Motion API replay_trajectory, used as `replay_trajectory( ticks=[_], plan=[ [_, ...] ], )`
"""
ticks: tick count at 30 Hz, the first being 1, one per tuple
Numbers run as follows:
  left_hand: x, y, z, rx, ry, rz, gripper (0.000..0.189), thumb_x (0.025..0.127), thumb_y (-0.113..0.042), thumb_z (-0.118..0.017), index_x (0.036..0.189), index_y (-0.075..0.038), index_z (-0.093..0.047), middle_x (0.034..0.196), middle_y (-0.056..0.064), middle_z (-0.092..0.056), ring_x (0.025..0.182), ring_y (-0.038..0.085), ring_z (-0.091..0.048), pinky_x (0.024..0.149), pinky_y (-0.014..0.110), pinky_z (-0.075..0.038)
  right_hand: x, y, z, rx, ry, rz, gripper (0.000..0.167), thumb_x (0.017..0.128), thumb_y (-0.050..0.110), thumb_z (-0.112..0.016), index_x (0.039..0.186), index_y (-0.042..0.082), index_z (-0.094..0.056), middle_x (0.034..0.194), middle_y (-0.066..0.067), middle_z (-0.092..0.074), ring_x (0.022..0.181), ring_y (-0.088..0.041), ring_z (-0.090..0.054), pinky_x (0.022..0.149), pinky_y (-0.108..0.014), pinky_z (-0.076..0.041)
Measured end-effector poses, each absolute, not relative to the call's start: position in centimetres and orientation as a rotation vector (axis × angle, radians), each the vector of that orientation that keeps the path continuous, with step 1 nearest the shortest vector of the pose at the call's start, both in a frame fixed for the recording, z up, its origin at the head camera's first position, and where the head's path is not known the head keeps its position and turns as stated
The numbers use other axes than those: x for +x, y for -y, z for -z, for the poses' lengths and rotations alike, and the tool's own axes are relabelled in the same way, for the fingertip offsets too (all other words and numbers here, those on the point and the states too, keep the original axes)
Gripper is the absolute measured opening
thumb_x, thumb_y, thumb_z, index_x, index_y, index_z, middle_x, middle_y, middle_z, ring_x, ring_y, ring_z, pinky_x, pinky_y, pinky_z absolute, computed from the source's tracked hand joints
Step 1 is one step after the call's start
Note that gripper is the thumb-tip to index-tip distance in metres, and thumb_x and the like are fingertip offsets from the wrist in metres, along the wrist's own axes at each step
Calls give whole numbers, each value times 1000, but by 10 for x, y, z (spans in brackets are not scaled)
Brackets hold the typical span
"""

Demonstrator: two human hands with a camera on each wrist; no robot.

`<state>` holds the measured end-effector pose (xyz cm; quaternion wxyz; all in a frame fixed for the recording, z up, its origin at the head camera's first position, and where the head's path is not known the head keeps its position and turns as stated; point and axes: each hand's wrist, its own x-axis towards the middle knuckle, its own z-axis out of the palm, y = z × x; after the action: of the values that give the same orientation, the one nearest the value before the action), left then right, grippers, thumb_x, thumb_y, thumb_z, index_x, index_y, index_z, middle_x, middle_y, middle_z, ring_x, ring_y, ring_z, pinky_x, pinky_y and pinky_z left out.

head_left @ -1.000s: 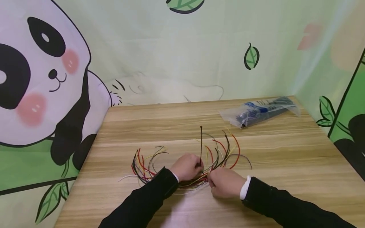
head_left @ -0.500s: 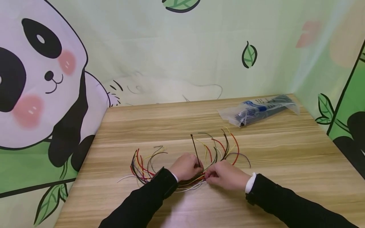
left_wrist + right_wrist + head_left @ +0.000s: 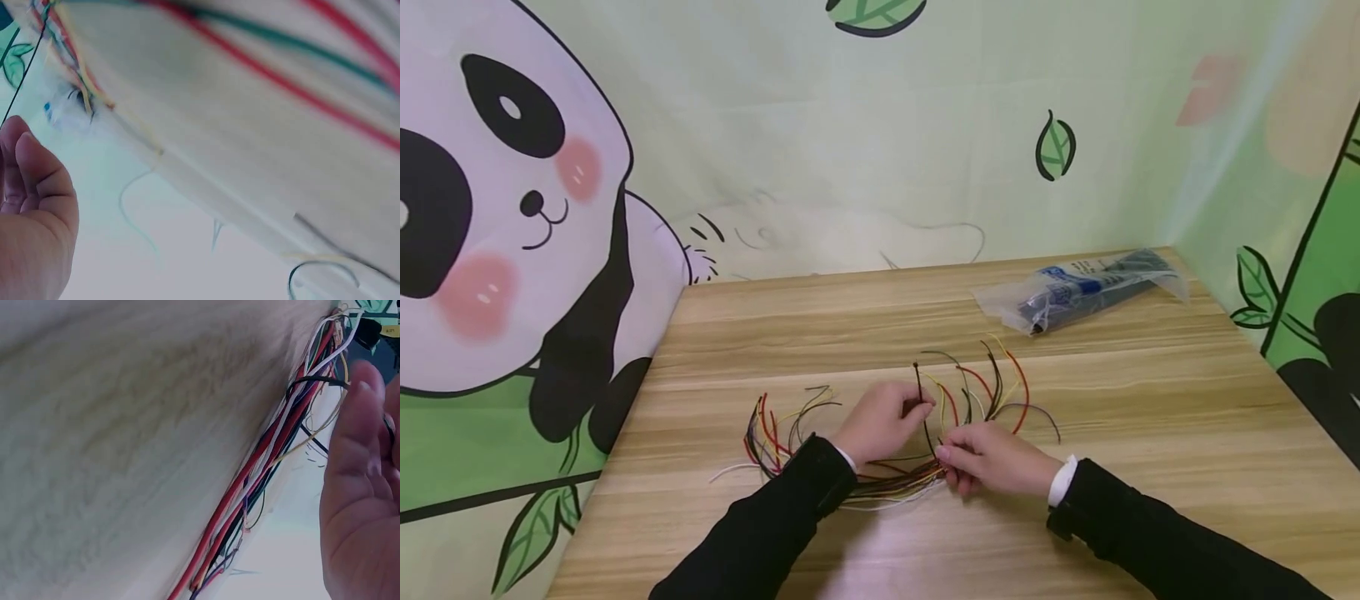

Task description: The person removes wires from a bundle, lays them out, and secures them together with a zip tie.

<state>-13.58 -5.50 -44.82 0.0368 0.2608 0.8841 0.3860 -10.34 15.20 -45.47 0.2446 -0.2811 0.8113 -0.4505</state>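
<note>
A bundle of thin coloured wires (image 3: 895, 485) lies across the wooden table, its loose ends fanning out at both sides. Round the bundle runs a black cable tie (image 3: 315, 379), its knobbed upper end rising above it in the head view. My left hand (image 3: 883, 423) pinches the tie's upright part a little above the wires. In the left wrist view the tie stretches taut to the left fingertips (image 3: 14, 125). My right hand (image 3: 996, 458) sits at the bundle's right part, thumb and forefinger pinching the tie's other portion close over the wires.
A clear plastic bag (image 3: 1082, 287) with dark contents and blue print lies at the table's back right. Curled wire ends (image 3: 767, 433) spread at the left. A printed panda cloth (image 3: 820, 150) hangs behind the wooden table (image 3: 760, 333).
My left hand has risen from the wires and moved up along the cable tie. The tie swung left, then back partly upright. My right hand has shifted slightly and now pinches the tie.
</note>
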Motion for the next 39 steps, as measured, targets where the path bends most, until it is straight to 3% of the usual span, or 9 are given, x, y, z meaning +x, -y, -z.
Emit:
replay_trajectory(
  ticks=[8, 12, 19, 32, 39],
  plan=[
    [-133, 57, 440, 834, -2789, -1180, 15, 96, -16, -59, 101, -11, -71, 86, 2, -69, 65, 5, -53, 59, 21, -45, -105, -152, 449, -707, -2228, 1361, 29, 102, 22, -47, 97, 2, -68, 78, -7, -65, 68, -16, -60, 61, -25, -49],
    [-130, 55, 446, 956, -2858, -1036, 11, 94, -13, -61, 96, -9, -71, 87, -1, -70, 70, 3, -57, 63, 19, -47, -107, -149, 443, -706, -2222, 1391, 29, 102, 21, -46, 93, 1, -66, 81, -11, -63, 69, -16, -55, 62, -23, -45],
    [-125, 52, 453, 1074, -2937, -834, 11, 92, -13, -62, 82, -13, -67, 72, -8, -60, 64, 3, -54, 60, 20, -45, -108, -145, 436, -644, -2181, 1430, 31, 102, 23, -47, 92, 0, -64, 79, -11, -60, 65, -14, -50, 58, -21, -42],
    [-123, 51, 453, 1073, -2942, -797, 11, 93, -13, -62, 84, -14, -68, 75, -8, -62, 68, 3, -57, 64, 22, -48, -105, -143, 434, -602, -2099, 1482, 30, 102, 20, -47, 94, -3, -65, 82, -9, -61, 67, -14, -51, 58, -20, -42],
    [-122, 50, 457, 1248, -3019, -616, 18, 88, -9, -64, 73, -15, -57, 66, -9, -51, 60, 5, -50, 56, 21, -43, -105, -143, 435, -580, -2076, 1513, 29, 101, 20, -49, 95, -5, -62, 82, -12, -62, 66, -15, -51, 57, -21, -42]
  ],
)
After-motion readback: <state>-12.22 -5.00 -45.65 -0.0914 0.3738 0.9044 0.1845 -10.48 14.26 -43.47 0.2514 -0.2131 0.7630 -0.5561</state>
